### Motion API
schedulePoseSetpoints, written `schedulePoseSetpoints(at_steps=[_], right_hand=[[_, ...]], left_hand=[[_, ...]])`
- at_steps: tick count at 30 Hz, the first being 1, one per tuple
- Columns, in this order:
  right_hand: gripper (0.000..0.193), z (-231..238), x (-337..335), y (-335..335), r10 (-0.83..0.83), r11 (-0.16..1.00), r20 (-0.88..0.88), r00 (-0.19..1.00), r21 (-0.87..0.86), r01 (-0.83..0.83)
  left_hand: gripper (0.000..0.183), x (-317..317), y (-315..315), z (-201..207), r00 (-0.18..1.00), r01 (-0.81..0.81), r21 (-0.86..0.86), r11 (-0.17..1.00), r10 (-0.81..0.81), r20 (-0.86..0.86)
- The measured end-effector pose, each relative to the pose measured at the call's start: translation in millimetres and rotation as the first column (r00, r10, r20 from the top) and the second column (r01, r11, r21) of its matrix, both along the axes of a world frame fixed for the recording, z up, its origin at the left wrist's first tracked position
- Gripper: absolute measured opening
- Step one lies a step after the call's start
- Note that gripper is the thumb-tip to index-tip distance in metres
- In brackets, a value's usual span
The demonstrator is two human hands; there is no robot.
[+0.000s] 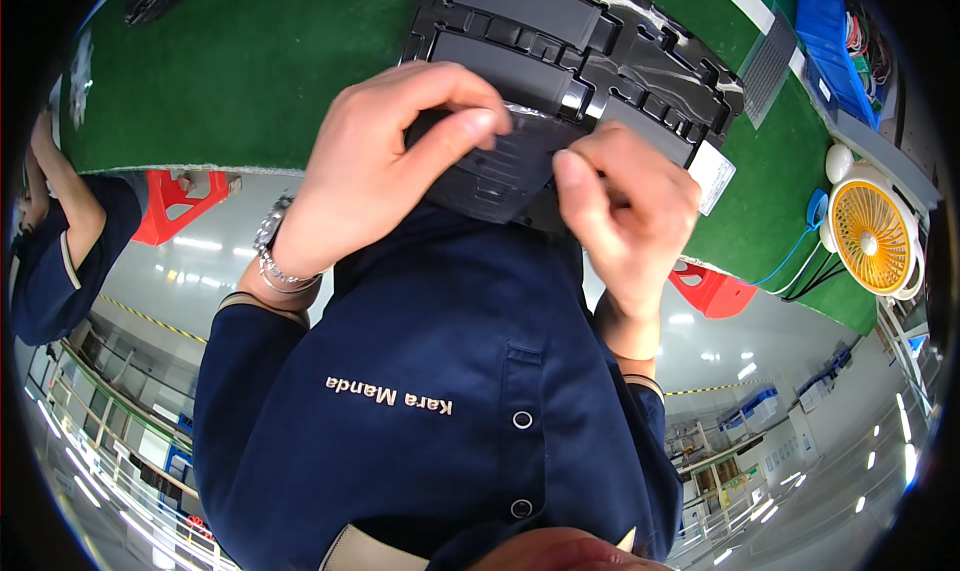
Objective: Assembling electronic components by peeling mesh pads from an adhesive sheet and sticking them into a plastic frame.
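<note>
A large black moulded plastic panel (560,41) with ribs and rectangular recesses lies on the green mat (250,71), its near edge hanging over the mat's edge toward my body. My left hand (380,171), a metal bracelet on its wrist, grips that near edge with the thumb on top. My right hand (625,216) pinches the same edge just to the right, thumb and fingers closed on it. A white label (712,176) sticks to the panel's right side. My dark blue shirt fills the lower middle of the view.
A small yellow fan (868,236) stands at the right with cables beside it. A blue bin (830,41) and a grey ribbed piece (768,66) sit at the top right. Red stools (170,206) show below the mat. Another person's sleeve (50,261) is at the left.
</note>
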State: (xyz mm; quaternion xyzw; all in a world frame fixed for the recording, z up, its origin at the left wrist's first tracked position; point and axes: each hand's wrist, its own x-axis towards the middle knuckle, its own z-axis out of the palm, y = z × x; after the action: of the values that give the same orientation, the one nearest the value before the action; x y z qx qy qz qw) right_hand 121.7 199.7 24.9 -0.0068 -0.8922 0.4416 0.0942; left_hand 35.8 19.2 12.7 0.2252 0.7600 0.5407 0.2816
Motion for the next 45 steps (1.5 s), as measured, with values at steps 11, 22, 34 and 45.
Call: schedulePoseSetpoints(at_steps=[11, 22, 34, 45], right_hand=[[0.012, -26, 3, 9, -0.101, 0.947, 0.19, 0.977, -0.283, 0.153], [0.01, -24, 14, 6, 0.174, 0.97, 0.192, 0.966, -0.205, -0.134], [0.011, -1, -3, 12, -0.083, 0.883, 0.027, 0.996, -0.462, 0.086], [0.003, -2, -5, 4, -0.297, 0.914, -0.063, 0.953, -0.307, 0.265]], left_hand=[[0.011, 18, -23, 8, 0.727, 0.146, -0.497, 0.856, -0.433, -0.533], [0.01, 8, -28, -9, 0.874, 0.203, -0.215, 0.955, -0.276, -0.4], [0.013, 7, -3, -7, 0.942, 0.08, 0.446, 0.892, -0.214, 0.259], [0.015, 16, 17, -3, 0.953, -0.014, 0.481, 0.877, -0.134, 0.272]])
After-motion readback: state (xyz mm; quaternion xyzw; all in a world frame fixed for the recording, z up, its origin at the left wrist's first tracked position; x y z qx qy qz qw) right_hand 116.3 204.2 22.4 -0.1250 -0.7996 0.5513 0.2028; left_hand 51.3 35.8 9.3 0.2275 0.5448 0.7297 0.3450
